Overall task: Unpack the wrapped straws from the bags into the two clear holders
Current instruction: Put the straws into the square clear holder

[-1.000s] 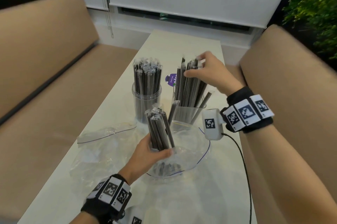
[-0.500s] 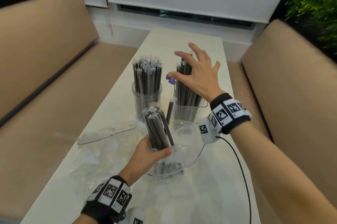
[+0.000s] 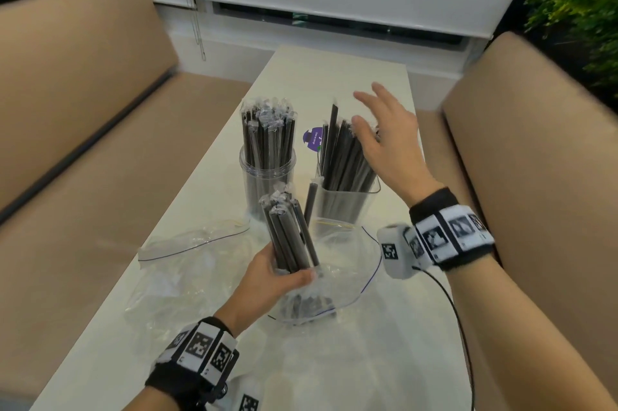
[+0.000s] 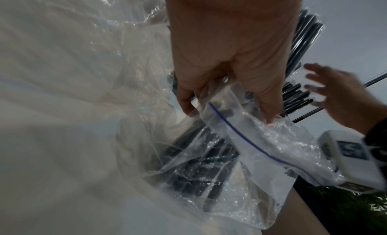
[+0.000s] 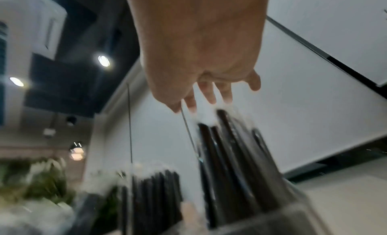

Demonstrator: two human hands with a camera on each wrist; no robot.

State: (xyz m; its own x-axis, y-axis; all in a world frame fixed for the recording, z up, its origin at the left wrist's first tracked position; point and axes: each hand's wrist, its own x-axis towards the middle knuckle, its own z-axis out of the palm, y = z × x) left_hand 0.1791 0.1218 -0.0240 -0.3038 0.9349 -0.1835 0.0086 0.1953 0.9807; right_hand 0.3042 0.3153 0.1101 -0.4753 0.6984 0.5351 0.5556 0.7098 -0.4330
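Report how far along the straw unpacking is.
Done: the round holder is packed with straws, and the square holder is partly filled; an emptied bag lies flat on the table. In hand: the left hand holds a bundle of straws in its grip, while the right hand is open by the square holder's straws. Left: that bundle, plus straws in the open bag.

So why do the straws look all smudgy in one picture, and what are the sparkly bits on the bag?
Right wrist view: the straws in the right holder smear, and the right hand is soft too; that is blur. Left wrist view: the sparkles are light glinting off the crinkled bag below the left hand. Head view: mostly sharp, edges bent by the wide lens.
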